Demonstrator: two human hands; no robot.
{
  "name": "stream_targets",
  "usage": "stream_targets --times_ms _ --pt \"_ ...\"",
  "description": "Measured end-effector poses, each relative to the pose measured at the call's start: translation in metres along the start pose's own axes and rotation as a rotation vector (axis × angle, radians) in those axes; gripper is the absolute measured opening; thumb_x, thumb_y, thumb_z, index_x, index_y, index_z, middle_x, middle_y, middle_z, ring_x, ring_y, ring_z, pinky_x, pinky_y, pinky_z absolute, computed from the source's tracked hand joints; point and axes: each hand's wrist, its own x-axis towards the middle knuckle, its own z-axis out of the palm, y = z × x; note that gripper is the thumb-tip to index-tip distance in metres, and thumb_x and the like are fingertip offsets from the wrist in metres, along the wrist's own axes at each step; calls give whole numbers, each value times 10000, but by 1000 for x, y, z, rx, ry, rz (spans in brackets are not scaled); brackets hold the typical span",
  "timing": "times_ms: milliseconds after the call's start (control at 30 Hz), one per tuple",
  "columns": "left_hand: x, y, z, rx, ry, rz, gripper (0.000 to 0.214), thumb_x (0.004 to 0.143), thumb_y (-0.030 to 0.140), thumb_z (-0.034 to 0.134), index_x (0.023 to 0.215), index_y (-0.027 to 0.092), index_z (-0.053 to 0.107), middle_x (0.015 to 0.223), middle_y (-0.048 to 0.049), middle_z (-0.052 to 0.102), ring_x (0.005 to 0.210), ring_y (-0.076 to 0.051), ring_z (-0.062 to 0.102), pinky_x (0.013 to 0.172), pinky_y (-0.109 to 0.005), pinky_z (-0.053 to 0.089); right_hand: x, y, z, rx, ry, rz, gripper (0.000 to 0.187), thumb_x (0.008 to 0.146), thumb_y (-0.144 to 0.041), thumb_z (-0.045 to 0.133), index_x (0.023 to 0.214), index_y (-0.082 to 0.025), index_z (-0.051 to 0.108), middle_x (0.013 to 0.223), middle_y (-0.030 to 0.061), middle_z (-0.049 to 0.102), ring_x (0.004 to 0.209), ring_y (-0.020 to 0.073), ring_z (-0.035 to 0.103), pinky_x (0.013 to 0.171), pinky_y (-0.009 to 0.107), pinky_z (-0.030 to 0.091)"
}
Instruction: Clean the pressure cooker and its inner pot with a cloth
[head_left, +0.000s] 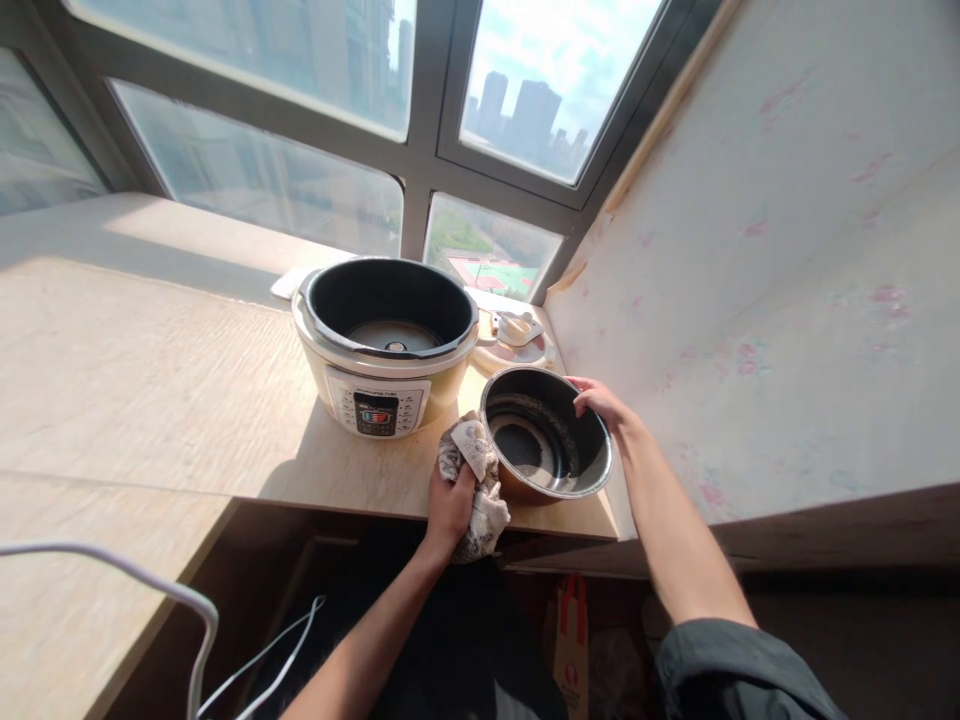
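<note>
My left hand [448, 503] is closed around a crumpled, stained cloth [480, 480], pressing it against the outer left side of a metal inner pot [547, 470]. The pot sits tilted on the wooden counter [150, 380], its dark, dirty inside facing me. My right hand [600, 402] grips the pot's far right rim, fingers curled over the edge. Just left of the pot stands a beige electric cooker [384, 345], lid off, with its heating plate visible inside.
The cooker's lid [517, 338] lies behind the pot by the window [420, 150]. A pale wall [750, 300] rises at the right. White cables [202, 620] hang at lower left. A paper bag [571, 640] stands on the floor below the counter edge.
</note>
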Motion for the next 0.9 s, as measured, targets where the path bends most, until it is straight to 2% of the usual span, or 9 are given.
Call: stream_targets --times_ms 167,267,333,400,500,600,767,833,900 --pt "-3 -3 0 -33 -8 -7 377 756 442 728 1014 168 749 1086 -140 802 1091 -330 738 990 -454 557 16 -5 3 -63 11 -60 588 441 -108 681 1002 -183 839 680 -11 764 589 203 643 567 309 526" --pt "-4 -1 -2 -58 14 -20 400 714 470 762 979 171 760 1057 -134 807 1081 -331 736 982 -439 554 13 -5 5 -69 31 -107 514 467 -166 767 974 -191 841 791 4 803 771 262 728 778 391 598" --pt "-4 0 -3 -70 26 -39 430 681 484 778 966 163 763 1034 -134 808 1068 -334 737 971 -432 553 7 -7 6 -37 114 -222 490 507 -242 815 995 -194 832 964 43 829 998 304 747 974 445 572" --pt "-4 1 -6 -75 19 -57 457 665 496 779 969 154 764 1016 -133 809 1052 -335 739 954 -426 553 -2 -9 6 20 251 -413 469 606 -341 813 1054 -203 815 1166 86 808 1202 315 700 1109 480 502" --pt "-3 -1 -8 -64 -4 -57 473 672 508 771 981 149 766 1007 -130 809 1047 -335 738 939 -420 552 -22 -8 8 84 437 -610 461 745 -407 739 1156 -201 778 1286 125 763 1289 316 663 1159 527 465" --pt "-2 -2 -8 -55 2 -41 488 681 509 774 1016 155 766 1058 -131 805 1098 -340 726 981 -427 532 -48 6 13 50 522 -563 587 769 -438 745 1299 -189 705 1405 153 690 1367 338 607 1198 542 432" --pt "-2 -4 -8 -48 19 -49 514 677 525 770 1028 149 760 1088 -142 797 1128 -360 715 1004 -449 513 -89 49 32 -121 542 -307 1056 686 -575 828 1577 -160 443 1686 193 383 1584 384 316 1314 533 224" --pt "-1 -4 -8 -51 20 -46 512 675 525 768 1026 152 760 1082 -138 800 1128 -357 714 1003 -446 513 -100 62 41 -99 537 -250 1137 647 -556 856 1606 -160 391 1708 194 338 1600 393 270 1313 538 216" --pt "1 -5 -10 -42 16 -40 502 677 529 761 1010 153 761 1070 -139 803 1129 -360 714 1000 -446 514 -107 71 49 -30 550 -250 1133 638 -514 866 1608 -181 383 1702 176 356 1598 385 270 1305 534 240"
